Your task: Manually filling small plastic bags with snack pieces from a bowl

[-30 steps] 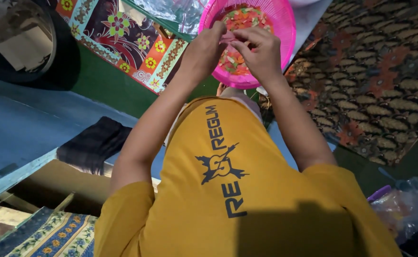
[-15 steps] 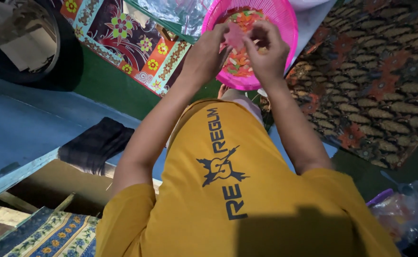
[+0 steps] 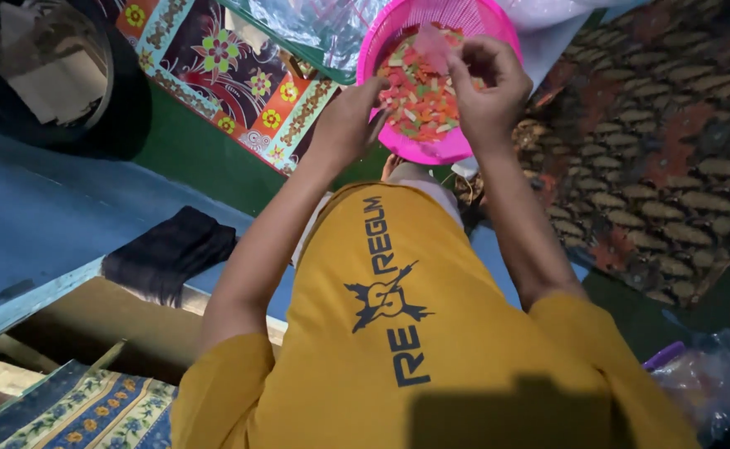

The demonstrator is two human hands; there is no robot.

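A round pink perforated basket point(image 3: 498, 25) holds small red, orange and green pieces point(image 3: 419, 100); a thin pink, possibly plastic, piece point(image 3: 433, 43) hangs above them.

We are finding the basket point(image 3: 464, 17) lying ahead of our knees, with small pieces point(image 3: 419, 96) sitting in it. Our left hand point(image 3: 350, 116) is resting at its left rim, our right hand point(image 3: 485, 87) over it, the patterned mat point(image 3: 672, 150) spreading to its right.

Dim indoor light falling over a blue floor point(image 3: 41, 208), a floral patchwork cloth point(image 3: 223, 75) lying beside a green mat point(image 3: 190, 150), a brown patterned batik cloth point(image 3: 664, 150) spreading on the other side, a dark folded fabric point(image 3: 169, 254) resting near a wooden ledge point(image 3: 90, 320).
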